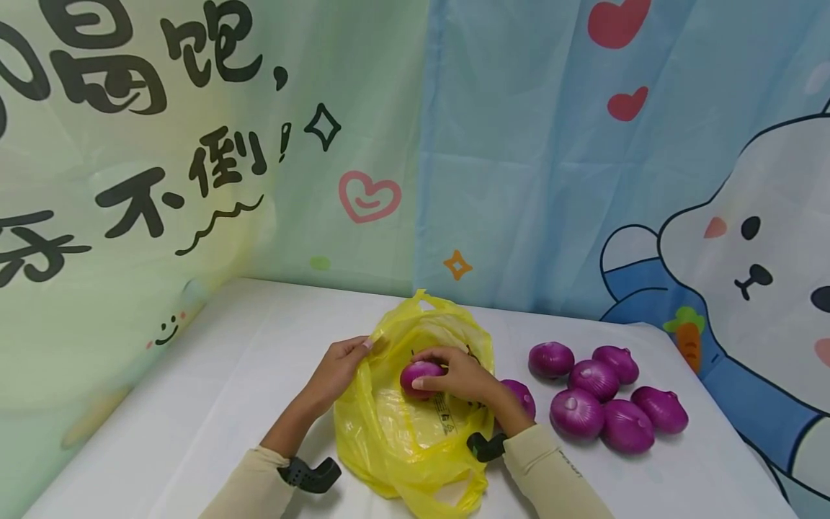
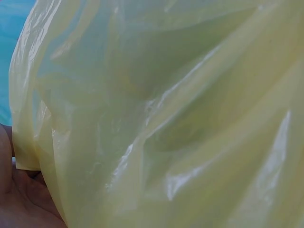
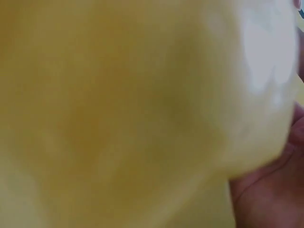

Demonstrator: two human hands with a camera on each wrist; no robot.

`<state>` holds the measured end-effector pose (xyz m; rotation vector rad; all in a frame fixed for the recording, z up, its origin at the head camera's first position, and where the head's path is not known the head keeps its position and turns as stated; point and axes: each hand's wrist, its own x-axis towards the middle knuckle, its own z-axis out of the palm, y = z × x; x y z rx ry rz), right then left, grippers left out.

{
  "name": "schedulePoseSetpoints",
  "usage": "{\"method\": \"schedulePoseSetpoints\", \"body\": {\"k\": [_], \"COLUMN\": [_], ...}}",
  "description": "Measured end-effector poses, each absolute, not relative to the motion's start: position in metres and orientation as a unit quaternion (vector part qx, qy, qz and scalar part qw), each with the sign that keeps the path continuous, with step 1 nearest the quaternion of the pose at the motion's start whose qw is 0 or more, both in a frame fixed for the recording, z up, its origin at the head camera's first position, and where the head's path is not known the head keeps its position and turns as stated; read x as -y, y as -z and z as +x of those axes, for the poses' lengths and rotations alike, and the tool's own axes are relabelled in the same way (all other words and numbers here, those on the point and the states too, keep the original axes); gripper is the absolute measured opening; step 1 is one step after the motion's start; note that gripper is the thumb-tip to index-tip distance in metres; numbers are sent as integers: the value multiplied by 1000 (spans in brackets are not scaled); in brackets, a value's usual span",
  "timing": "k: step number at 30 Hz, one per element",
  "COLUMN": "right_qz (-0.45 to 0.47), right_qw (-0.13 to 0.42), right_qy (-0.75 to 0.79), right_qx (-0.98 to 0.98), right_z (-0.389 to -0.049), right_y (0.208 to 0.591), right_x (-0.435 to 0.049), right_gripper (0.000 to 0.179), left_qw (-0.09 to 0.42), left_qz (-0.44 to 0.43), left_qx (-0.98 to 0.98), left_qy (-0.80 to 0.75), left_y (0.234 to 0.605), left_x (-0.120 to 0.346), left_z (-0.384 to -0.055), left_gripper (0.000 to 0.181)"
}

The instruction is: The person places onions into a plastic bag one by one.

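Observation:
A yellow plastic bag [image 1: 382, 447] lies on the white table with its mouth spread toward me. My left hand [image 1: 340, 367] pinches the bag's left edge between thumb and fingers; in the left wrist view, the yellow film [image 2: 142, 95] covers most of the picture beside that hand [image 2: 28, 199]. My right hand [image 1: 463, 375] reaches over the bag's opening and grips a purple onion [image 1: 420, 378] with thumb and fingers. In the right wrist view, blurred yellow film [image 3: 118, 114] hides the onion, and part of the palm [image 3: 270, 199] shows at the right.
Right of the bag, several purple onions [image 1: 593, 380] are grouped on the white table [image 1: 259, 339]. Another onion [image 1: 521, 398] sits close to the bag, partly behind my right forearm. A printed cloth backdrop [image 1: 506, 166] rises along the table's far edge.

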<state>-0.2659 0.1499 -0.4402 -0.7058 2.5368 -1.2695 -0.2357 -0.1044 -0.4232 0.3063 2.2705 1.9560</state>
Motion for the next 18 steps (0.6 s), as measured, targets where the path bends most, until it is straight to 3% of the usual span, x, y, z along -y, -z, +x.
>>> {"method": "schedulePoseSetpoints", "body": {"k": [6, 14, 18], "right_qz": [-258, -274, -288], "right_qw": [116, 106, 99], "right_qy": [422, 431, 465], "right_qx": [-861, -853, -831], "right_z": [-265, -264, -258], "right_y": [438, 435, 426], "right_x": [-149, -153, -159], "right_gripper": [42, 58, 55], "left_qw": [69, 67, 68], "left_qz": [97, 96, 96], "left_qx": [-753, -754, -754], "left_qy": [-647, -646, -646], "left_y": [423, 424, 425], "left_x": [105, 105, 106], "left_z": [-235, -236, -236], "left_gripper": [40, 41, 41]}}
